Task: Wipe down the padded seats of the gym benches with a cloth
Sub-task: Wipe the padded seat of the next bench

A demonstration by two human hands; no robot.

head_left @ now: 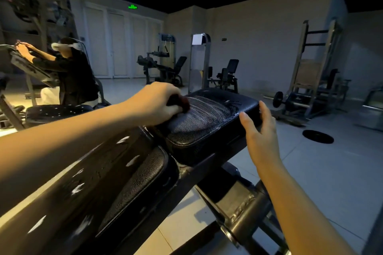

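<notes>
A black padded seat (209, 122) of a gym bench fills the middle of the view, with wet streaks across its top. My left hand (157, 99) grips a dark reddish cloth (182, 102) and presses it on the seat's far left part. My right hand (259, 128) rests with straight fingers against the seat's right side edge. The bench's long black back pad (132, 182) runs down toward the lower left, also streaked.
A second black bench pad (58, 109) lies at left, beside a person (72, 76) in black working at another machine. Weight machines (163, 68) stand at the back, a rack (310, 72) at right. A weight plate (318, 136) lies on the floor.
</notes>
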